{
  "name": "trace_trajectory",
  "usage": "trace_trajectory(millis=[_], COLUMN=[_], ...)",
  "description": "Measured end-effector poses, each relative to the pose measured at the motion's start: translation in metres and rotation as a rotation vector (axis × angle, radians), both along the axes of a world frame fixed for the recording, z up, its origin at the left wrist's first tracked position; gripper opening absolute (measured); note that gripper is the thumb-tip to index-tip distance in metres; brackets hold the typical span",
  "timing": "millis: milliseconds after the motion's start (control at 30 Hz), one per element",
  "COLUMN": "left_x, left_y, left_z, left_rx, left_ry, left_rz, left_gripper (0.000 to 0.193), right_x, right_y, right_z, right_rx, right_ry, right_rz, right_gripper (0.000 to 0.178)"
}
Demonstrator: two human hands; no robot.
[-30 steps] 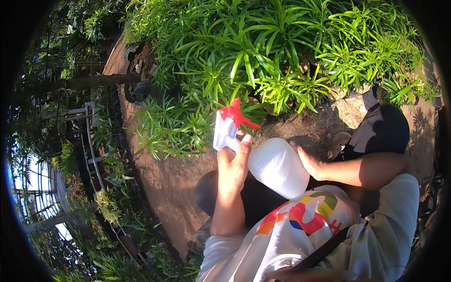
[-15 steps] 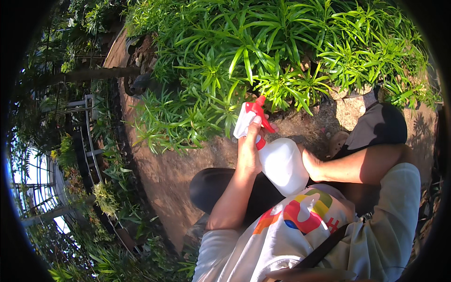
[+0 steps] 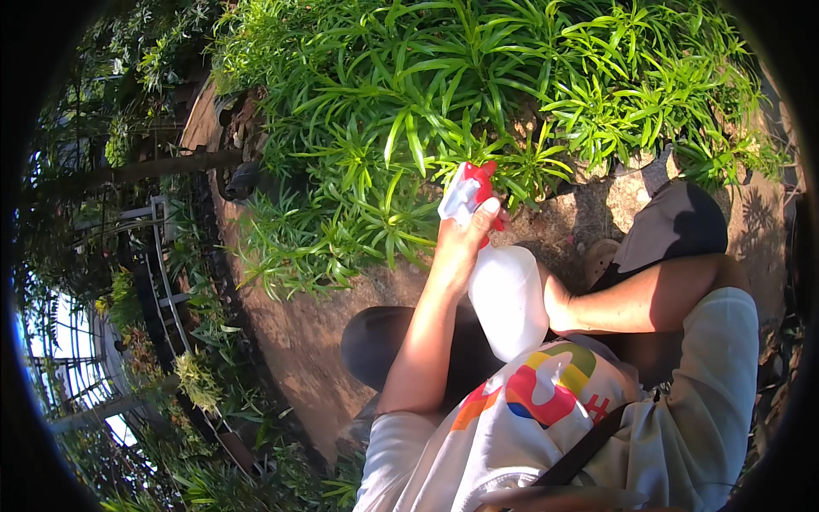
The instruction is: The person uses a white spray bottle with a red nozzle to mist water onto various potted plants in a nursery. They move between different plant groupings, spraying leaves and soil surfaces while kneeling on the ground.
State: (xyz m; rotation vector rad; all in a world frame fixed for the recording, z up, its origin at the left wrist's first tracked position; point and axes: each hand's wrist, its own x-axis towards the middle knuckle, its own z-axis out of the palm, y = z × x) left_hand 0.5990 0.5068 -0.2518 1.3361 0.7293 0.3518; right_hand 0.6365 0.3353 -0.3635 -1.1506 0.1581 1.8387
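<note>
A white spray bottle with a red and white trigger head leans at a slant in front of my shirt, its nozzle end near the leaves. My left hand is wrapped round the neck and trigger, thumb resting on the back of the head. Against the bottle's right side, my right hand supports the body; its fingers pass behind the bottle and are hidden. Long-leaved green plants grow just beyond the nozzle.
I am low to the ground, dark-clad knees on either side of the bottle. Stones edge the plant bed. A brown path runs on the left, with a curved metal railing and more greenery past it.
The trigger head has turned and tilted a little, and my left hand has shifted round it. The bottle stands more upright in view. The whole view has shifted slightly.
</note>
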Motion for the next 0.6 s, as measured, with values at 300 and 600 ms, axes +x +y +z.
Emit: trace_trajectory(millis=[300,600], left_x=[0.018,0.024], left_y=[-0.011,0.002], left_z=[-0.007,0.013], left_rx=[0.058,0.036], left_ry=[-0.056,-0.190], left_rz=[-0.075,0.060], left_gripper=[0.066,0.072], right_x=[0.027,0.044], right_y=[-0.001,0.031], right_z=[0.023,0.054], right_rx=[-0.043,-0.033], right_ry=[-0.019,-0.026], right_rz=[-0.110,-0.172], right_gripper=[0.057,0.055])
